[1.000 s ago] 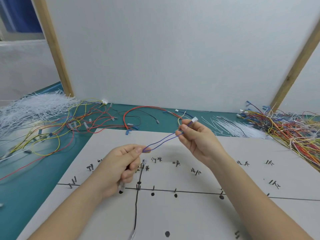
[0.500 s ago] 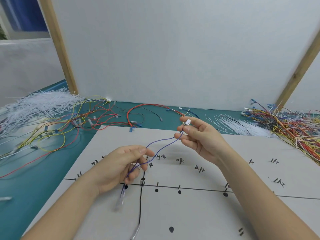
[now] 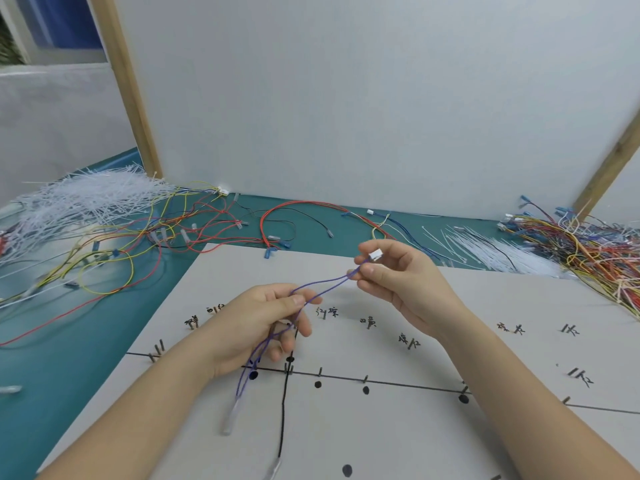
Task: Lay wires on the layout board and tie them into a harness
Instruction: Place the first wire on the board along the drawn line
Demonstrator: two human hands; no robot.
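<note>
We've got the purple wire pair (image 3: 320,287) in both hands, above the layout board (image 3: 519,445). Its long axis runs from far right down to near left. The white connector (image 3: 376,253) end points far right; the clear-sleeved ends (image 3: 232,415) hang down at near left, just over the board.

Right hand (image 3: 401,284): grip is clamped on the pair right at the connector, thumb and forefinger pinching. Left hand (image 3: 258,323): thumb and fingers curled round the middle of the pair, which passes through the fist and out below.

A black wire (image 3: 284,420) lies on the board along a drawn vertical line, its near end in a clear sleeve close to the bottom edge.

Hard to make out: where the purple wires cross inside the left hand, and how many strands there are, two as far as we can tell. The sleeved tips are blurred. The board's near and right edges are cut off.

Writing: handwritten black characters beside the pegs (image 3: 158,349) on the board, too smeared for us to read. Black dots and drawn lines mark the routes.

On the teal counter (image 3: 52,368): loose coloured wires (image 3: 145,244) at far left, white cable ties (image 3: 79,199) heaped beyond them, more cable ties (image 3: 498,251) at far right and a tangled wire pile (image 3: 595,251) at the right edge, partly cut off.
</note>
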